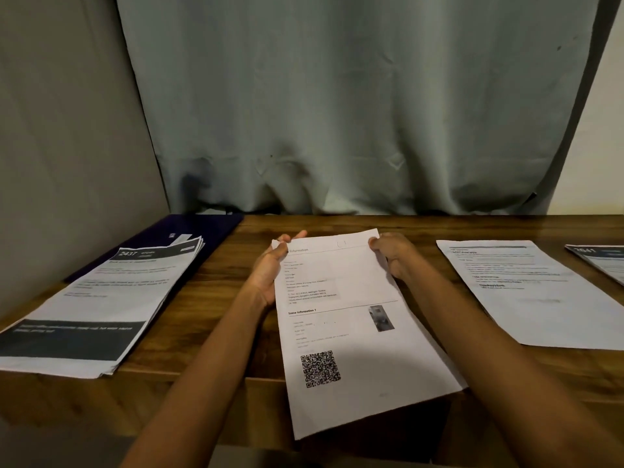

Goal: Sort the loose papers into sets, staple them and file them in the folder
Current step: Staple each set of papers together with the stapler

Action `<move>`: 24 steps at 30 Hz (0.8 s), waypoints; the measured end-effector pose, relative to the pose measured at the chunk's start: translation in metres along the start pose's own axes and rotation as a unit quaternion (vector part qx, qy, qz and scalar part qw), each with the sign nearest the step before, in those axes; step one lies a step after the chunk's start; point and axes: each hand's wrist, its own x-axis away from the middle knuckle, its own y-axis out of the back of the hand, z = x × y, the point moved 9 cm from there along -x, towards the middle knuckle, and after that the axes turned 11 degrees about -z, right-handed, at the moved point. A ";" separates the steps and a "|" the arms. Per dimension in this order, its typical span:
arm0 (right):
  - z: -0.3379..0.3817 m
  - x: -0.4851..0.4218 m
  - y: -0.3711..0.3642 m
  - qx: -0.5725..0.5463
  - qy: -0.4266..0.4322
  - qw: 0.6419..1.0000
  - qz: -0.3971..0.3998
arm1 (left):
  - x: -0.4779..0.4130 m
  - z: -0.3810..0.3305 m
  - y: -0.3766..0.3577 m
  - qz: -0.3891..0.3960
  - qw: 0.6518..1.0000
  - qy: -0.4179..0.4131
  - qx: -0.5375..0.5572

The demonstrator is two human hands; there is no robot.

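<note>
Nearest the camera, two bare forearms reach forward over the front edge of a wooden table (337,221), and the sheet (341,319) they hold hangs its lower end past that edge, with a square code printed low on the page and a small photo at mid-height. The left hand (270,268) grips the sheet's left edge near the top corner, thumb lying on the printed face and fingers curled shut behind it, their tips showing just above the corner. The right hand (395,256) pinches the top right corner, thumb on the front, the other fingers folded closed behind the paper; whether this is one page or several together I cannot tell. To the left, well apart from the hands, a stack of papers (98,305) with dark printed bands lies on the table, its far end resting on a dark folder (199,231) against the wall. To the right lies a single printed page (530,292), and beyond it another page (601,261) cut off by the frame. A grey curtain (354,106) hangs behind the table.
</note>
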 end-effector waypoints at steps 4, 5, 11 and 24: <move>0.002 -0.008 -0.004 -0.042 -0.014 0.998 -0.034 | -0.003 0.004 0.005 -0.013 1.000 0.000 -0.012; 0.001 -0.012 -0.007 -0.035 -0.006 0.998 -0.046 | -0.004 0.004 0.005 -0.015 1.000 0.000 -0.015; 0.051 0.012 -0.029 0.195 0.362 0.901 -0.136 | -0.004 0.006 0.004 -0.018 1.000 0.000 -0.013; 0.027 0.021 -0.079 0.112 0.455 0.882 0.040 | -0.007 0.005 -0.001 0.015 0.999 -0.043 -0.020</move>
